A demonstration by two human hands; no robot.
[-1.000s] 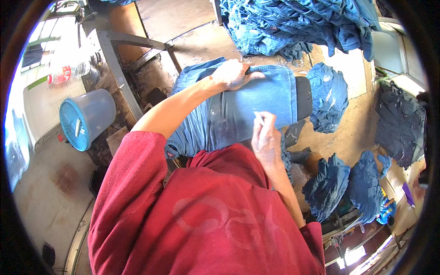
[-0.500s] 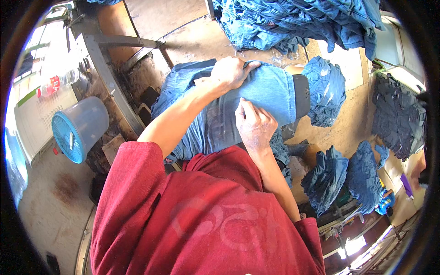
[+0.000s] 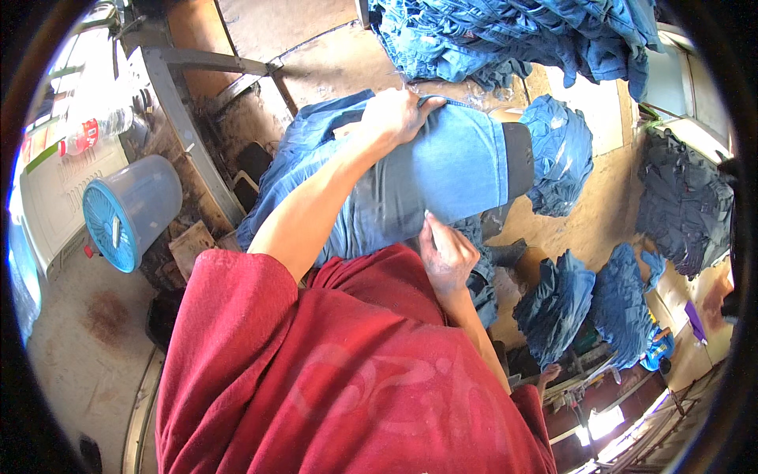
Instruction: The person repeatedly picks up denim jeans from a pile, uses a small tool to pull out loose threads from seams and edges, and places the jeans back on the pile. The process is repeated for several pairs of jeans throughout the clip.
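Note:
A pair of blue jeans (image 3: 462, 170) lies across in front of me, one leg drawn over a dark flat board (image 3: 519, 160) whose rounded end sticks out past the hem at the right. My left hand (image 3: 397, 118) grips the far edge of the denim, thumb along the edge and fingers curled under it. Close to my body, my right hand (image 3: 448, 251) is closed in a pinch at the near edge of the leg. What its fingers hold, if anything, is hidden. A darker, greyish patch of denim (image 3: 387, 201) spreads between the two hands.
A large heap of blue denim (image 3: 505, 39) rises at the far side. More denim bundles (image 3: 559, 154) lie to the right, with a dark garment pile (image 3: 683, 201) beyond. At left stand a metal frame (image 3: 170, 118), a translucent blue-lidded bucket (image 3: 138, 209) and a plastic bottle (image 3: 99, 130).
My right hand has moved from the middle of the denim leg toward me, to its near edge. My left hand keeps its grip at the far edge.

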